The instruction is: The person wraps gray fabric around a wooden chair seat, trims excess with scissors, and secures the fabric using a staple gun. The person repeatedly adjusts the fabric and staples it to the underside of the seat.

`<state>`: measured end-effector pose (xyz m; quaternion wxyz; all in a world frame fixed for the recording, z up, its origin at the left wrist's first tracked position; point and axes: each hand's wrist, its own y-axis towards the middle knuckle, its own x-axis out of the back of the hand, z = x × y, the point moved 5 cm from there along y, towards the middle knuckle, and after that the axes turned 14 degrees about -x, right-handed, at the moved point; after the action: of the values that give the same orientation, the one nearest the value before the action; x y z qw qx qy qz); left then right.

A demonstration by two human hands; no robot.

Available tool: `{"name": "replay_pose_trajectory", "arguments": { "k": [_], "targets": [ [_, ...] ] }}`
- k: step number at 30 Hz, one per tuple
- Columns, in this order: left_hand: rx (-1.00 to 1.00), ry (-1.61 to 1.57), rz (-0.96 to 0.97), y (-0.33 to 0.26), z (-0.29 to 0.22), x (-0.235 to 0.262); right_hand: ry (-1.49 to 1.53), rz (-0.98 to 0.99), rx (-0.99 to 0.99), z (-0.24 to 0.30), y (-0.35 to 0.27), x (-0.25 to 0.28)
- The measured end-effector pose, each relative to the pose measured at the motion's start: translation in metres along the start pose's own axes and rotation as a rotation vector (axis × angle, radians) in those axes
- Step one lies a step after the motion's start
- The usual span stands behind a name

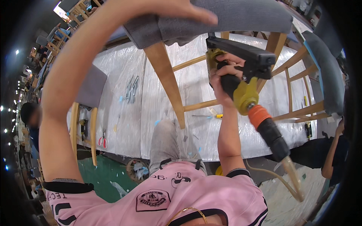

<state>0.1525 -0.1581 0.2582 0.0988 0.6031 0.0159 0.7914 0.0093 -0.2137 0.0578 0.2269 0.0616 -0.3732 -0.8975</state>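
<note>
A wooden chair with a grey upholstered seat (233, 17) lies tipped on a worktable covered in clear plastic sheet (124, 124). My left hand (184, 9) rests flat on the grey seat fabric, arm raised across the view. My right hand (222, 73) grips the handle of a black and yellow pneumatic staple gun (245, 64), its nose up against the underside of the seat near a wooden leg (166, 75). An orange fitting and air hose (271, 135) hang from the gun's handle.
Strips of staples (131, 89) and red-handled scissors (102, 142) lie on the plastic. Another grey-seated chair (324, 75) lies at the right, one more at the left (90, 90). One person stands far left (30, 116), another at the right edge (333, 154). A screwdriver (211, 116) lies mid-table.
</note>
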Motion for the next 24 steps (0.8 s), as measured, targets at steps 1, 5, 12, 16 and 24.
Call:
{"name": "replay_pose_trajectory", "arguments": {
  "k": [1,5,12,16,24],
  "targets": [
    [0.085,0.018,0.039,-0.001,0.006,0.003,0.029,0.005,-0.057,0.003,0.002,0.001],
    [-0.001,-0.171,0.121,0.018,0.032,-0.019,0.082,0.008,-0.272,-0.001,0.010,-0.006],
    [-0.278,0.052,-0.226,-0.004,0.017,-0.026,0.278,-0.006,-0.422,-0.020,0.004,-0.012],
    [-0.284,0.258,-0.384,-0.017,0.000,-0.046,0.119,-0.008,-0.249,-0.011,0.003,-0.013],
    [-0.192,0.439,-0.438,-0.022,-0.025,-0.050,0.126,0.047,-0.138,-0.003,-0.005,-0.020]
  ]
}}
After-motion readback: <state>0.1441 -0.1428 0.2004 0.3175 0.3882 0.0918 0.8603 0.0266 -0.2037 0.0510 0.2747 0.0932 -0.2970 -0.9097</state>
